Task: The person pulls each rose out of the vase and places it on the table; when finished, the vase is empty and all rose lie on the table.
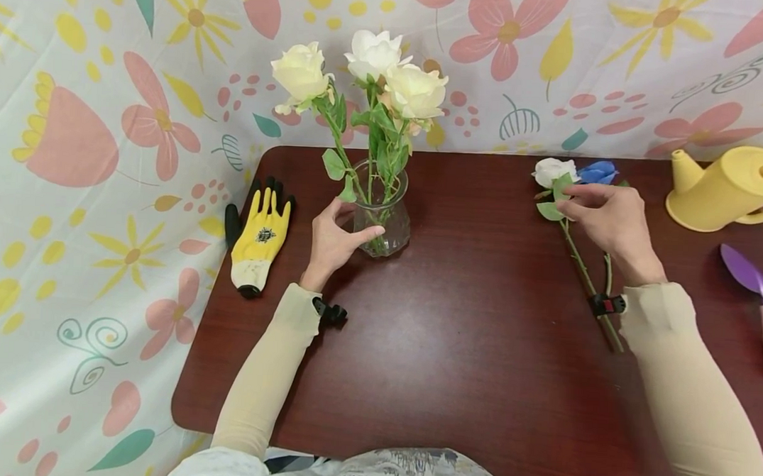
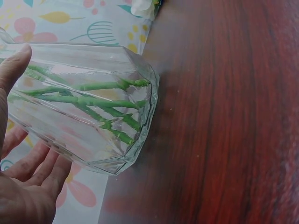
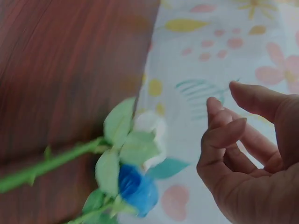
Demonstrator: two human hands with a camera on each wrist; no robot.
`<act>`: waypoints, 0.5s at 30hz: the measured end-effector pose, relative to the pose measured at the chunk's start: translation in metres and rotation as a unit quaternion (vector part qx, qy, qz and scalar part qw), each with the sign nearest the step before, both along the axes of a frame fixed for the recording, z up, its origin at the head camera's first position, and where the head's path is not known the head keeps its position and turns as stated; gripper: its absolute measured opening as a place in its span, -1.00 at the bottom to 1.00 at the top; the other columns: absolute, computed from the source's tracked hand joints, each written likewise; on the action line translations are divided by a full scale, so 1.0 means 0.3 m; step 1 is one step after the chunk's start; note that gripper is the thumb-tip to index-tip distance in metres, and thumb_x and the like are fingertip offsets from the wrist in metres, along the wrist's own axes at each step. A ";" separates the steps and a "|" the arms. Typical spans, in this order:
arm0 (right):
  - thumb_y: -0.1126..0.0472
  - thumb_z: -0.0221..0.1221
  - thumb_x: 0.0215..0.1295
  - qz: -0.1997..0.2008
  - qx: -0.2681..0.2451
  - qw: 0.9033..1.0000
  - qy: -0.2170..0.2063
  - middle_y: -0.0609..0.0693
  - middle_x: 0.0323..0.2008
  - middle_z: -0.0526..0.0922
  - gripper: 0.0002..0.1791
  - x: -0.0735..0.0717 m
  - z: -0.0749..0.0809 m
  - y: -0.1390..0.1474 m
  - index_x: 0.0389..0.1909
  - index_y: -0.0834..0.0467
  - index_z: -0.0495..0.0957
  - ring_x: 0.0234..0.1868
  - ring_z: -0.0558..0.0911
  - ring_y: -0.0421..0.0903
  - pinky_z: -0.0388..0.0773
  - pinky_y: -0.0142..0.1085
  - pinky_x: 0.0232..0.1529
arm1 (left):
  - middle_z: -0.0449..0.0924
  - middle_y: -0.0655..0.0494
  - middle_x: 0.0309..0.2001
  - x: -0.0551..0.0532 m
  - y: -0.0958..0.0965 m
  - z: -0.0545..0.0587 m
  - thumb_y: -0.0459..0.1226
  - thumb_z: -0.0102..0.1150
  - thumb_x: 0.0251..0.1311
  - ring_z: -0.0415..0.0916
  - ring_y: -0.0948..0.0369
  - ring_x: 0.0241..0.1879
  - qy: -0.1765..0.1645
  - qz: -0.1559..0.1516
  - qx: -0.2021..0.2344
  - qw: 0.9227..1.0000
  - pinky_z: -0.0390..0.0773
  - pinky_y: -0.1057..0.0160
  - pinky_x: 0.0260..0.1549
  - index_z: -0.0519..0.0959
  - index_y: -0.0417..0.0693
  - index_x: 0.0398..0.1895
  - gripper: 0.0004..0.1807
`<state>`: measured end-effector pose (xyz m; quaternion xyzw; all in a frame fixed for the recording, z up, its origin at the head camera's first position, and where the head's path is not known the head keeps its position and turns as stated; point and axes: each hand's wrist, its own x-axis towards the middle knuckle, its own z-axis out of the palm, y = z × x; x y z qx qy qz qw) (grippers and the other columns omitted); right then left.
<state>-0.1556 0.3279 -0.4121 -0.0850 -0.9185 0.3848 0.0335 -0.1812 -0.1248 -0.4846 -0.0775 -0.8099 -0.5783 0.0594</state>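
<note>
White rose [image 1: 553, 173] lies on the dark wooden table [image 1: 454, 340], bloom at the far edge, long stem slanting toward the person and slightly rightward; blue rose [image 1: 598, 172] just right of it. Right hand [image 1: 612, 223] above, fingers loosely bent, thumb and index apart, apparently holding nothing, though the wrist view is blurred. Left hand [image 1: 335, 239], thumb wide of the fingers, holds the upright glass vase [image 1: 396, 231]; three pale roses [image 1: 374, 55] rise from it. Yellow-and-black glove [image 1: 253, 250] left; yellow watering can [image 1: 709, 195] and purple trowel [image 1: 744, 269] right.

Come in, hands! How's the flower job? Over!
Left hand holds vase, three roses inside. Right hand empty, near white rose and blue rose. No obstacle seen.
</note>
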 end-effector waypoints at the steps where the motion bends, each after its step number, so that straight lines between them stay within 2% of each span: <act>1: -0.08 0.45 0.41 -0.001 -0.013 1.000 0.010 -0.75 -0.54 0.56 -0.57 0.002 0.005 -0.019 0.16 0.07 0.80 -0.43 0.51 -0.49 0.41 -0.48 -0.49 | 0.71 -0.15 0.18 0.000 -0.001 0.000 -0.13 0.74 0.06 0.68 -0.11 0.30 0.000 0.001 0.000 1.000 0.68 -0.10 0.39 0.66 -0.10 0.19 -0.36; 7: 0.04 0.49 0.39 0.010 -0.114 0.991 0.066 -0.62 -0.43 0.71 -0.58 0.014 0.043 -0.130 0.22 0.05 0.79 -0.30 0.63 -0.47 0.48 -0.58 -0.40 | 0.72 -0.13 0.18 -0.003 -0.001 0.001 -0.10 0.73 0.06 0.68 -0.06 0.30 -0.002 0.005 -0.006 1.000 0.67 -0.06 0.39 0.67 -0.09 0.19 -0.36; 9: 0.10 0.51 0.37 0.013 -0.145 0.986 0.084 -0.57 -0.40 0.75 -0.58 0.016 0.056 -0.167 0.21 0.05 0.79 -0.34 0.67 -0.47 0.52 -0.60 -0.39 | 0.72 -0.13 0.18 -0.003 -0.001 0.001 -0.10 0.73 0.06 0.69 -0.06 0.30 -0.003 0.006 -0.008 1.000 0.68 -0.05 0.39 0.67 -0.09 0.18 -0.36; 15: 0.19 0.52 0.33 0.031 -0.208 0.968 0.138 -0.42 -0.40 0.80 -0.65 0.024 0.092 -0.283 0.12 0.04 0.83 -0.52 0.59 -0.38 0.51 -0.55 -0.46 | 0.73 -0.15 0.17 -0.002 0.002 -0.005 -0.12 0.72 0.08 0.69 -0.07 0.30 0.001 0.003 -0.004 1.000 0.68 -0.06 0.39 0.66 -0.11 0.17 -0.38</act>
